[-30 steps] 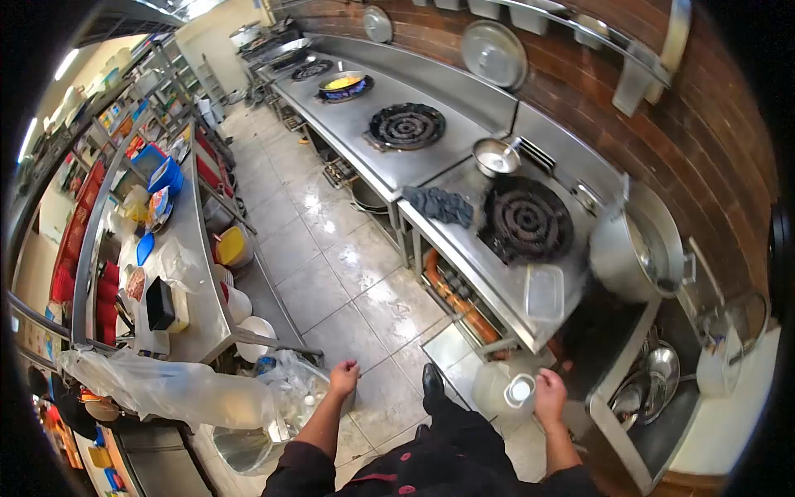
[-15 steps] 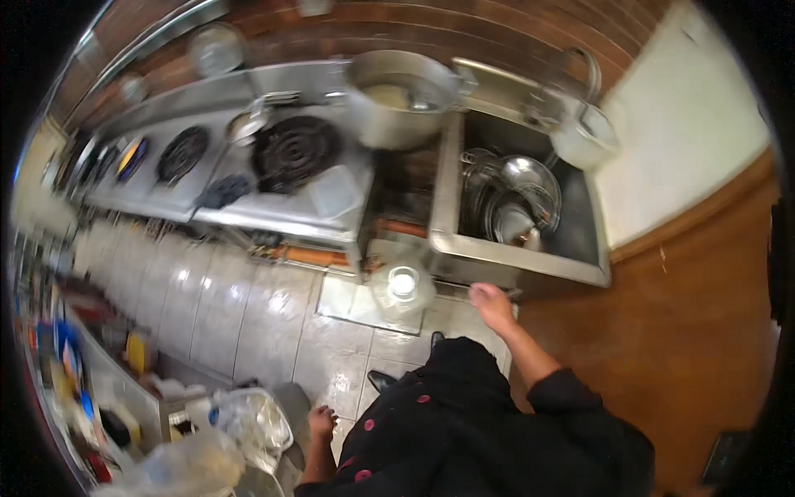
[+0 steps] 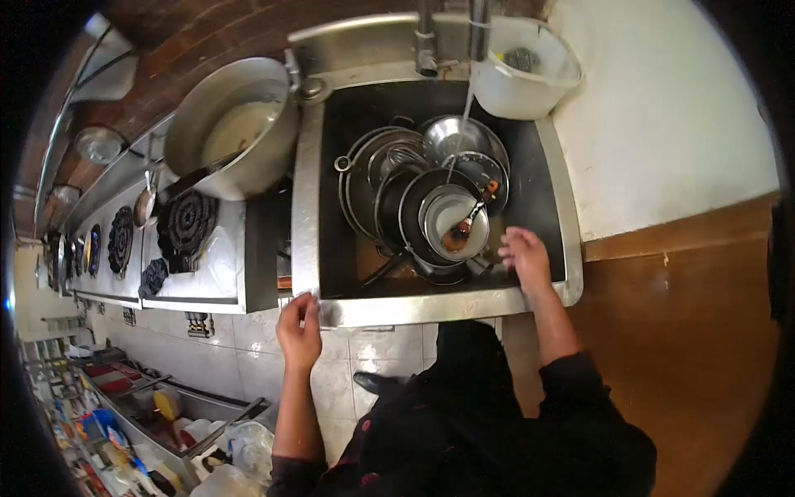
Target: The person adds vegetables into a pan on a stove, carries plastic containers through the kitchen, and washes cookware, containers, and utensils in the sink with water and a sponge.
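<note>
My right hand (image 3: 527, 257) is over the front right of the metal sink (image 3: 431, 308), fingers apart and holding nothing. Near the sink's front left corner is my left hand (image 3: 300, 331), its fingers loosely bent and slightly apart, with nothing seen in it. Inside the basin lies a pile of dirty cookware: a dark frying pan (image 3: 406, 219), a shiny metal bowl (image 3: 443, 142) and a whisk (image 3: 403, 157). A small pot (image 3: 431, 217) on top holds a soiled utensil (image 3: 457, 235) whose kind I cannot make out. A thin stream of water (image 3: 469, 103) falls from the faucet (image 3: 479, 33).
A white plastic tub (image 3: 522, 87) with a scrubber inside stands at the sink's back right corner. To the left are a large stockpot (image 3: 186, 137) and a stove with black burners (image 3: 189, 228). Shelves and plastic bags (image 3: 248, 447) are at lower left.
I have moved up to the sink, which now fills the middle of the view. Both hands have come up, the right one over the basin, the left to its front corner.
</note>
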Demonstrator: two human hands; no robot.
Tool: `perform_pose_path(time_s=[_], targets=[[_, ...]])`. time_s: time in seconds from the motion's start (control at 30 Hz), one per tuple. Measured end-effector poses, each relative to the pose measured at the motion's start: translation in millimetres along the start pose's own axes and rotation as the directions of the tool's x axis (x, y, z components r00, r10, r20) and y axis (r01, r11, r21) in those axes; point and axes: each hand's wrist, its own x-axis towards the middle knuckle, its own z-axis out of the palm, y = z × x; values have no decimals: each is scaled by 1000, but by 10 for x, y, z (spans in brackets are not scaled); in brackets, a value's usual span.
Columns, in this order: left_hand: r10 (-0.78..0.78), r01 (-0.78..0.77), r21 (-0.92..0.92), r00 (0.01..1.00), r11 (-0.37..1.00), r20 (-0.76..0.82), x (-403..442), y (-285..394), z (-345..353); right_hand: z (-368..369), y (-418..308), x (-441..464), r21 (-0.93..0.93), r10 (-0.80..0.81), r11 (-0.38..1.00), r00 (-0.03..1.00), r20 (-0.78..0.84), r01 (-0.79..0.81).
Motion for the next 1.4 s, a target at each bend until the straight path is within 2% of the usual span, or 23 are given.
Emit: perform_pose_path(time_s=[0.03,0.17,0.2,0.23,0.3,0.33,0.4,0.53,0.57,0.63,0.77,0.83,0.9,0.93,1.03,1.07,1.1,1.17,1.23,1.27,1.33,1.37,1.4], targets=[[68,-69,38,997,997,26,321,207,249,-62,6,291,-70,-2,998,1000,9,3],[-9,2,45,987,999,161,1137,246,1176,-13,-161,1030,-139,102,987,988,116,-86],[-92,38,225,967,974,236,1228,304,1292,61,-184,1178,-139,131,984,977,165,-109],[-102,47,236,968,971,229,1281,212,1414,146,-233,1298,-138,139,984,974,177,-115],[-290,-48,537,799,843,527,1309,-321,1785,293,-327,1440,-137,184,979,951,250,-153],[-294,-51,541,794,840,531,1291,-642,1965,364,-331,1515,-133,190,978,950,248,-161],[-385,-351,561,457,750,801,1187,-1119,2241,464,-320,1645,-111,228,973,916,330,-202],[-597,-245,668,309,703,741,1042,-1065,2375,528,-238,1803,-134,255,966,911,324,-223],[-596,-241,667,308,705,742,1013,-1131,2398,500,-223,1840,-139,256,965,911,324,-222],[-274,-305,466,505,831,819,949,-1263,2401,437,-197,1933,-188,319,944,897,305,-272],[-563,-184,668,407,721,719,1142,-605,2224,276,82,2148,-237,329,932,914,240,-273],[-634,-121,784,520,608,572,1248,-456,2165,210,415,2235,-338,321,908,930,177,-249],[-578,-152,780,589,607,565,1279,-265,2114,111,916,2363,-892,185,442,983,-13,-95],[-516,-186,779,654,598,553,1287,-166,2085,30,1126,2341,-920,272,385,961,38,-73],[-500,-130,779,700,613,510,1360,92,1937,-244,2062,2156,-824,488,473,871,-50,-312],[-509,-123,801,714,586,482,1364,42,1887,-240,1885,1936,-823,495,472,868,-50,-317],[-518,-123,805,707,581,482,1379,37,1848,-204,1468,1640,-700,519,620,854,28,-353],[-516,-36,815,758,578,400,1426,55,1784,-174,1419,1517,-552,534,735,838,112,-394],[-511,-13,814,772,581,377,1422,35,1780,-115,1678,1628,-452,702,687,681,209,-570],[-497,7,806,790,592,358,1426,26,1781,-47,1658,1620,-452,702,687,681,209,-569],[-499,47,789,797,613,341,1398,-50,1820,172,1546,1614,-448,843,533,497,206,-718],[-505,81,774,799,628,325,1372,-64,1819,255,1519,1586,-454,842,533,500,203,-714],[-504,86,772,801,630,322,1355,-80,1809,351,1496,1544,-388,848,520,405,342,-761]])
